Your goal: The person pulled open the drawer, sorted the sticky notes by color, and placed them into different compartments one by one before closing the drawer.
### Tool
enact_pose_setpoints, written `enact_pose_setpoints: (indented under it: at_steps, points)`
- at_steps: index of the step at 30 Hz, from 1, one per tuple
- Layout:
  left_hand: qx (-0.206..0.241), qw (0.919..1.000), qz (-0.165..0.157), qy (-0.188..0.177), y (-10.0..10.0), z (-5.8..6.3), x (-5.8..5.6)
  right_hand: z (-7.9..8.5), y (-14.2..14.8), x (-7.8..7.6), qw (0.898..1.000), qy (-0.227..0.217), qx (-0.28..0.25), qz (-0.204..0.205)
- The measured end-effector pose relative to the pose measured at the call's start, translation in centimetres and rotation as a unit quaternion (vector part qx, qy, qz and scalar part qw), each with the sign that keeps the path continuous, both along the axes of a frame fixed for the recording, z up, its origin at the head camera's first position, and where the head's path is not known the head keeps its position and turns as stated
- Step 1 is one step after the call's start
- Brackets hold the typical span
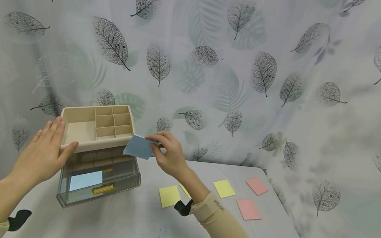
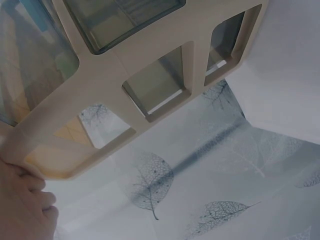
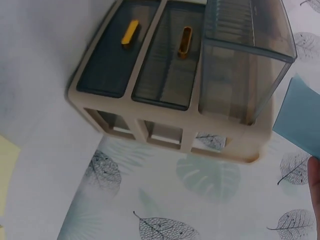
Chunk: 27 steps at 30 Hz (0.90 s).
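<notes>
A beige desktop organizer with a divided top tray stands at the left of the table. Its top drawer, clear grey with a yellow handle, is pulled out, and a light blue sticky note lies inside. My left hand rests along the organizer's left side, fingers straight and thumb over the front rim. Between thumb and fingers, my right hand pinches blue sticky notes at the organizer's right front corner, above the open drawer. In the right wrist view the blue notes appear beside that drawer.
Yellow sticky notes lie right of the organizer, one partly hidden under my right forearm. Another yellow note and two pink notes are farther right. Two lower drawers are closed. A leaf-patterned curtain hangs behind the table.
</notes>
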<state>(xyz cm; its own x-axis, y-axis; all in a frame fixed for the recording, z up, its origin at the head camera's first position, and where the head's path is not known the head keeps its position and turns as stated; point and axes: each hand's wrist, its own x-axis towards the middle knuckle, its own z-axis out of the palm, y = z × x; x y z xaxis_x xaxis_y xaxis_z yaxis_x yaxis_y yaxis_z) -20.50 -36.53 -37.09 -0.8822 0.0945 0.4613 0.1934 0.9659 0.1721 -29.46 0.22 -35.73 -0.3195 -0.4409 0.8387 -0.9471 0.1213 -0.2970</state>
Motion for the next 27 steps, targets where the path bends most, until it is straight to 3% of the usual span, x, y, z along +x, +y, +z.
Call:
enact_pose_setpoints:
  at_steps: [20,27]
  points:
    - [-0.001,1.0000,0.000,0.006,-0.1,-0.1,-0.1,0.7,-3.4,1.4,0.993,0.077,0.075,0.042]
    - [-0.001,1.0000,0.000,0.005,-0.1,-0.1,0.0,0.2,-4.2,1.7,0.988,0.075,0.127,0.044]
